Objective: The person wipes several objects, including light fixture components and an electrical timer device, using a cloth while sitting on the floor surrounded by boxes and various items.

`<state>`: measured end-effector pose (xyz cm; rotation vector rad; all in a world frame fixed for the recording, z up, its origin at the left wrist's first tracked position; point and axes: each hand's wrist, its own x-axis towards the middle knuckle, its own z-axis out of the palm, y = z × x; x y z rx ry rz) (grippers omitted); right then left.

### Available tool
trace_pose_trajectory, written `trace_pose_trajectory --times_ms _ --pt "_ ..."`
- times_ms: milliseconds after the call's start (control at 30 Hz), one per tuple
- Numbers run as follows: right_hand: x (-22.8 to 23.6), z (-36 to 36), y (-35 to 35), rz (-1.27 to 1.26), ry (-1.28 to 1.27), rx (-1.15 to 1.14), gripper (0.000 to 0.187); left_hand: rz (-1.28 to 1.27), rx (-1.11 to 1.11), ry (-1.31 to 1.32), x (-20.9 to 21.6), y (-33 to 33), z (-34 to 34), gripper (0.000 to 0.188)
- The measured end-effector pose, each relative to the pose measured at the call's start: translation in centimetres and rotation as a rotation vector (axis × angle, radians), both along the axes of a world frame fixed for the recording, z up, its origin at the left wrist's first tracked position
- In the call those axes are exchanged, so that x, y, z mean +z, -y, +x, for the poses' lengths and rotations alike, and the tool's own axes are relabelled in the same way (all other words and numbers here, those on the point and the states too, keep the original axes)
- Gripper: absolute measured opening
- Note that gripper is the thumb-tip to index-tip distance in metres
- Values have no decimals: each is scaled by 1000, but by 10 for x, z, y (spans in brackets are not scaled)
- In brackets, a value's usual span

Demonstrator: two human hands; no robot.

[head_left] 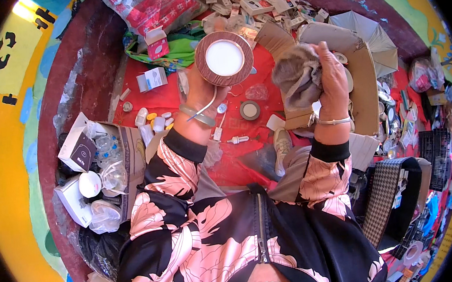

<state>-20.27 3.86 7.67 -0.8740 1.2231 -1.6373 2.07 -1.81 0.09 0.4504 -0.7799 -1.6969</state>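
My left hand is closed round a round light with a wood-grain rim and a white face turned up toward me. A thin pale cable hangs from it over my wrist. In my right hand is a crumpled grey-brown cloth, gripped between thumb and fingers, apart from the light. Below and between my hands, a smaller round light with a dark rim lies on the red floor covering.
An open cardboard box stands by my right hand. At the left is another box beside clear plastic packaging. Small cartons are heaped at the back, near a stuffed bag. A silver umbrella leans behind the right box.
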Motion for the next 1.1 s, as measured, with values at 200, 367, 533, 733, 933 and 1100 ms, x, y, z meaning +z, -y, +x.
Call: trace_pose_trajectory --times_ms 200,367,533,733,933,1100 --pt "0 41 -4 -239 173 171 36 122 -77 -229 1 -4 -12 42" --pt "-16 93 -12 -482 -1450 252 40 229 -133 -208 8 -20 -17 32" --pt "-24 87 -4 -478 -1384 168 38 192 -154 -131 8 -22 -27 29" --pt "-35 82 4 -433 -1149 -39 34 -94 -79 279 16 -26 -30 29" --pt "-43 57 13 -90 -993 -255 35 127 -250 243 9 -34 -35 36" --pt "-43 27 22 130 27 -35 44 -378 63 450 11 -30 -29 38"
